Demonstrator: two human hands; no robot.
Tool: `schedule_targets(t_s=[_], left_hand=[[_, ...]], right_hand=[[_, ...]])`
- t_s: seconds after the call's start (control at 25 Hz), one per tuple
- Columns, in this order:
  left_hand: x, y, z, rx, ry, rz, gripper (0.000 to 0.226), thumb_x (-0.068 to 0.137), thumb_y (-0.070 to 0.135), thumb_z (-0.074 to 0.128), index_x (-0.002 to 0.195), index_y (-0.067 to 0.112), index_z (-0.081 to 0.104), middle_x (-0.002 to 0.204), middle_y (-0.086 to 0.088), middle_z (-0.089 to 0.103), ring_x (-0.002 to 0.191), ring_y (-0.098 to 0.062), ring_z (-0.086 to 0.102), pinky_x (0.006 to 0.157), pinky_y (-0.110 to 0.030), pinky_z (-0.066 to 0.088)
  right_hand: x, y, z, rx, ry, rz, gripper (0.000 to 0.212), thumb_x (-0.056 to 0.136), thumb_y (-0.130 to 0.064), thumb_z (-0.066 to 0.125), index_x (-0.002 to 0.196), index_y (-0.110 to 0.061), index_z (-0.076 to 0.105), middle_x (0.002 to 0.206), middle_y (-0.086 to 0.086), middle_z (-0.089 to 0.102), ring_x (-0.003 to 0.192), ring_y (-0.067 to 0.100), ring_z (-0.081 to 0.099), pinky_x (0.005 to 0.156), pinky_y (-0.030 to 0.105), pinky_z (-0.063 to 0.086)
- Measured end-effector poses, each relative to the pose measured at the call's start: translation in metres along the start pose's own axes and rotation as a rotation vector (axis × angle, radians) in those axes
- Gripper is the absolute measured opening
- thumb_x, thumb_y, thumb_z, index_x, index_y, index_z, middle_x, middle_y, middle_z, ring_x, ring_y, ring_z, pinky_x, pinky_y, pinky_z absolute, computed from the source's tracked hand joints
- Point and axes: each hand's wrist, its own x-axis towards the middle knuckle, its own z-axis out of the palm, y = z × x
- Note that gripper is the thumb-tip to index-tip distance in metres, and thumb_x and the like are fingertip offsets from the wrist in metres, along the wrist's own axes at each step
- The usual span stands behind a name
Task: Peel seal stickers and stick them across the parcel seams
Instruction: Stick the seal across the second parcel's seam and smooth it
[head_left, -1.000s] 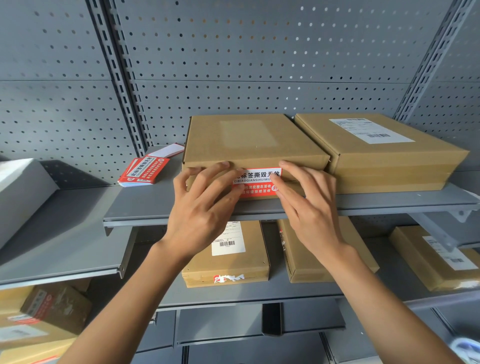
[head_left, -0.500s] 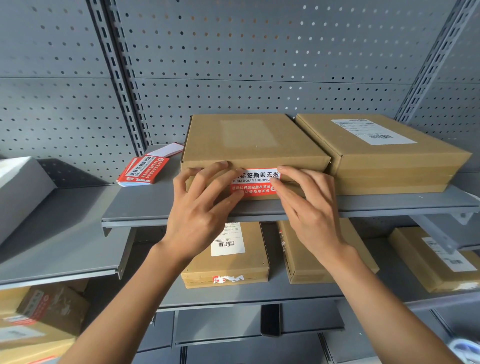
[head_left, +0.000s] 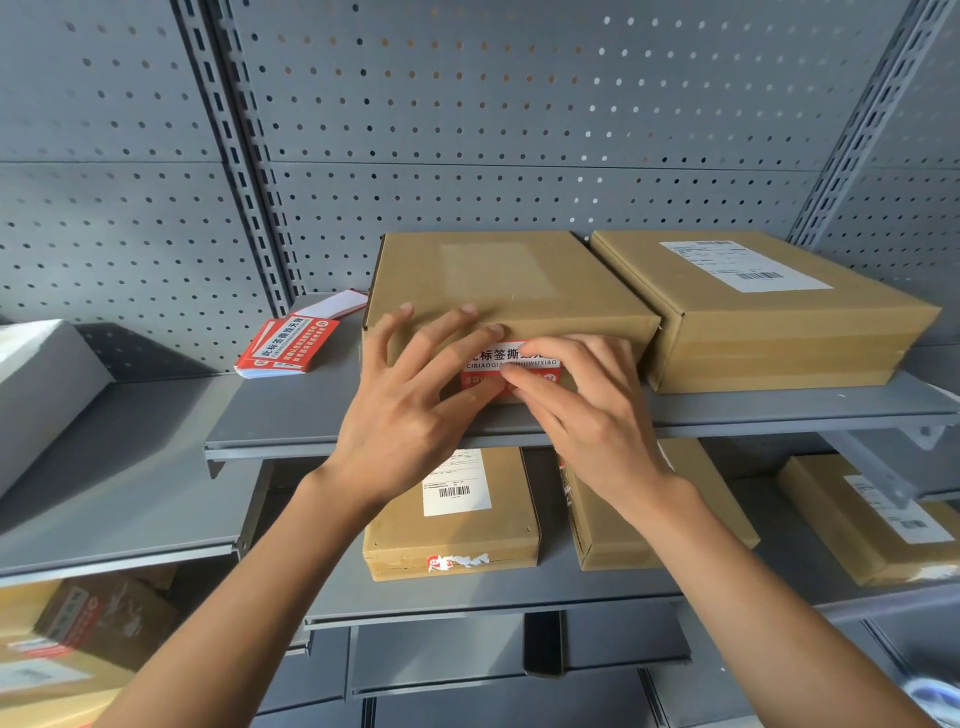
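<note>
Pressing flat at frame centre, the left hand and right hand, fingers straight, are meeting over the horizontal red-and-white seal sticker on the brown cardboard parcel front seam.

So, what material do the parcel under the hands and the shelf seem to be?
Parcel: brown cardboard, matte, judging by the folded edges. Shelf: likely grey painted sheet metal, with a thin bent lip and a faint sheen.
</note>
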Motion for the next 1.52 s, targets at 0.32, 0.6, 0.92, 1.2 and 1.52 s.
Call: schedule_targets(t_s=[0.32,0.6,0.92,1.2,1.52], left_hand=[[0.000,-0.015,-0.007,-0.050,-0.071,0.083,0.011,0.100,0.011,0.070,0.098,0.011,0.080,0.139,-0.015,0.065,0.130,-0.039,0.062,0.104,-0.055,0.044],[-0.001,-0.023,-0.011,-0.064,-0.106,0.123,0.012,0.101,0.008,0.067,0.101,0.008,0.079,0.141,-0.016,0.063,0.134,-0.038,0.058,0.103,-0.054,0.046],[-0.003,-0.022,-0.012,-0.065,-0.108,0.126,0.012,0.101,0.008,0.067,0.099,0.008,0.079,0.142,-0.016,0.063,0.136,-0.037,0.057,0.106,-0.053,0.046],[-0.010,-0.020,-0.032,-0.076,-0.012,-0.027,0.008,0.094,0.006,0.075,0.099,0.008,0.081,0.134,-0.017,0.067,0.131,-0.037,0.061,0.102,-0.052,0.047],[-0.048,-0.095,-0.077,0.050,-0.176,-0.745,0.030,0.089,0.042,0.066,0.108,0.024,0.080,0.118,0.008,0.075,0.108,-0.024,0.066,0.091,-0.042,0.040]], right_hand=[[-0.005,0.017,-0.006,-0.009,-0.012,0.025,0.013,0.096,-0.008,0.073,0.107,-0.009,0.081,0.110,0.012,0.074,0.094,0.031,0.063,0.078,0.046,0.047],[-0.007,0.022,-0.011,-0.005,-0.015,0.032,0.011,0.094,-0.007,0.075,0.104,-0.007,0.081,0.108,0.014,0.074,0.095,0.031,0.064,0.078,0.047,0.047],[-0.009,0.023,-0.016,-0.007,-0.033,0.043,0.010,0.094,-0.006,0.075,0.102,-0.004,0.080,0.111,0.016,0.074,0.093,0.038,0.068,0.077,0.051,0.050],[0.014,0.012,-0.032,0.017,0.001,0.072,0.011,0.094,-0.007,0.075,0.101,-0.002,0.081,0.108,0.018,0.073,0.089,0.038,0.066,0.079,0.052,0.051],[0.178,-0.038,0.027,0.340,-0.563,0.246,0.021,0.092,-0.032,0.074,0.111,-0.024,0.078,0.116,-0.003,0.073,0.111,0.019,0.059,0.105,0.023,0.038]])
